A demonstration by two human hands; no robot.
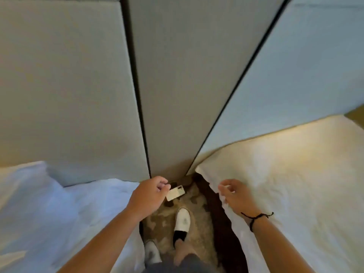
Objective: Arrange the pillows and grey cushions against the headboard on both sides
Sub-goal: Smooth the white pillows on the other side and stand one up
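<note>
No pillow or grey cushion shows in this view. The padded grey headboard panels (65, 91) fill the upper frame, split by dark vertical gaps. I stand between two beds. My left hand (150, 195) hangs over the inner edge of the left bed's white sheet (59, 213), fingers loosely curled and holding nothing. My right hand (235, 195), with a dark cord on its wrist, hovers at the inner edge of the right bed's cream sheet (295, 184), its fingers also loosely curled. I cannot tell whether it touches the sheet.
A narrow strip of patterned carpet (199, 211) runs between the beds, with my feet in white shoes (182, 219) on it. A small flat white object (175, 193) lies on the floor by the headboard's base. A dark bed frame edge (216, 213) borders the right bed.
</note>
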